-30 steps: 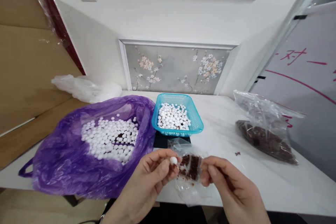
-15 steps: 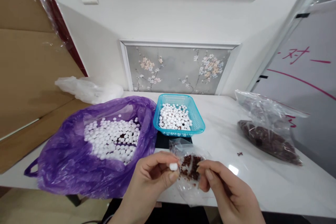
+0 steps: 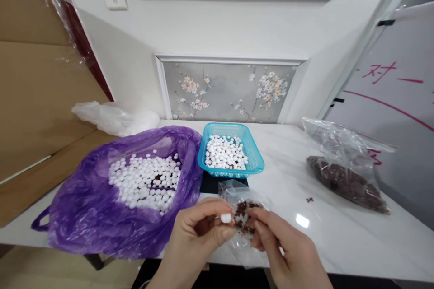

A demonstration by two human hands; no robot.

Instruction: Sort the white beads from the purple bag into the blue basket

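Note:
My left hand (image 3: 200,235) pinches a small white ball (image 3: 225,218) between thumb and fingertips, low at the table's front edge. My right hand (image 3: 281,246) grips a small clear plastic bag (image 3: 242,216) with dark brown crumbs inside, right next to the ball. The two hands almost touch. A purple plastic bag (image 3: 84,207) lies open on the left, full of several white balls (image 3: 145,180). Behind the hands stands a turquoise basket (image 3: 252,156) with more white balls.
The basket sits on a black flat scale (image 3: 208,183). A larger clear bag of brown bits (image 3: 342,176) lies at the right, with a stray crumb (image 3: 308,199) near it. A white plastic bag (image 3: 111,117) lies back left. The white table (image 3: 339,230) meets the wall behind.
My hands have drawn closer together and my right fingers have closed further over the small crumb bag. The white ball stays pinched in my left hand.

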